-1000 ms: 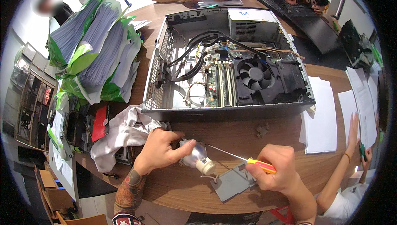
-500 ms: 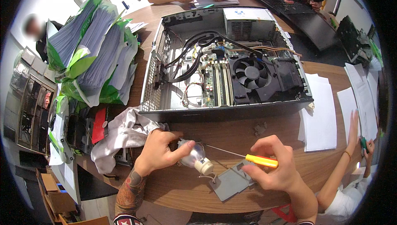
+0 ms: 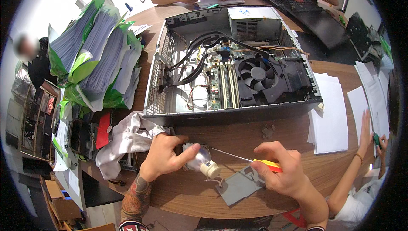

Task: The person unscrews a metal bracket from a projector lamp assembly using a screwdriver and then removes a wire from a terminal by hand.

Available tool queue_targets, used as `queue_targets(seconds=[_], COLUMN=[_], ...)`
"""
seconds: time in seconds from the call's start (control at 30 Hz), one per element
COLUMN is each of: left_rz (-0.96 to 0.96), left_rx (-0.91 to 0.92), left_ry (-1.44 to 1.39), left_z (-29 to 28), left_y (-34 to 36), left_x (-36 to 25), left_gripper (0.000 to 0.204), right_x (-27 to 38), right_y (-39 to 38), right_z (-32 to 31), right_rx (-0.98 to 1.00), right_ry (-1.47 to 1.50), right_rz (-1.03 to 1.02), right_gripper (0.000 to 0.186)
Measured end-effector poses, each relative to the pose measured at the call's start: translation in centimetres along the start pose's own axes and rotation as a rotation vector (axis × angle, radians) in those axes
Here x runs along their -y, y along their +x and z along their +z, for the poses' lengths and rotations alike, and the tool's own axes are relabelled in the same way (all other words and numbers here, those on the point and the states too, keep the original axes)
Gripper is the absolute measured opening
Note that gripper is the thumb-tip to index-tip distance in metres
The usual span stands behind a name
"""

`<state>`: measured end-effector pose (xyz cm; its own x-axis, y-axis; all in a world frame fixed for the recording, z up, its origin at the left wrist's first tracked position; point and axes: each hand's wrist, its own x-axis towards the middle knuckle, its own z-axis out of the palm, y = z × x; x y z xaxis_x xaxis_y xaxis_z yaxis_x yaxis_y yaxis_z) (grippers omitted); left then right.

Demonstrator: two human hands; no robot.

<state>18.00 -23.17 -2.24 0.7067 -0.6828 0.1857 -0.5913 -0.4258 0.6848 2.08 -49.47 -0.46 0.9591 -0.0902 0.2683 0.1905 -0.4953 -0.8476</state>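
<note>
Between the thumb and fingers of my left hand [image 3: 166, 156] is a projector lamp [image 3: 198, 159], with a silvery glass reflector and a cream ceramic base pointing toward me. Its far side is partly hidden by my thumb. My right hand [image 3: 285, 172] is closed round the yellow handle of a screwdriver [image 3: 268, 165]. The thin metal shaft points left, its tip at the lamp's edge; whether it touches cannot be made out. Below the lamp lies a flat grey plate [image 3: 239, 188] on the table, a short wire from the lamp base hanging over its corner.
An opened desktop computer case [image 3: 229, 114] with fan and cables lies just beyond my hands. Left are a crumpled white cloth [image 3: 125, 139] and tall paper stacks in green wrapping [image 3: 97, 52]. White paper [image 3: 328, 116] lies right. Other people's hands work across the table and at the right.
My right hand has closed further round the screwdriver handle, its fingers now covering more of the yellow. My left hand and the lamp stay nearly in place.
</note>
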Motion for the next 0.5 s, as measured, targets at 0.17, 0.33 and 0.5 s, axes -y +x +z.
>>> queue_targets(seconds=[0.17, 0.33, 0.5], left_rz=[-0.061, -0.043, -0.057], left_rx=[0.011, 0.002, 0.038], left_ry=[-0.005, 0.004, 0.027], left_z=[-0.1, 0.0, -0.3], left_y=[0.0, -0.2, -0.1], left_x=[-0.2, 0.1, -0.3], left_gripper=[0.045, 0.046, 0.046], right_x=[-0.4, 0.1, -0.1], right_y=[0.3, 0.8, 0.9], right_z=[0.4, 0.0, -0.5], right_rx=[-0.048, -0.104, -0.058], right_ry=[-0.053, -0.052, -0.012], right_rz=[-0.190, -0.237, -0.126], right_gripper=[0.024, 0.028, 0.033])
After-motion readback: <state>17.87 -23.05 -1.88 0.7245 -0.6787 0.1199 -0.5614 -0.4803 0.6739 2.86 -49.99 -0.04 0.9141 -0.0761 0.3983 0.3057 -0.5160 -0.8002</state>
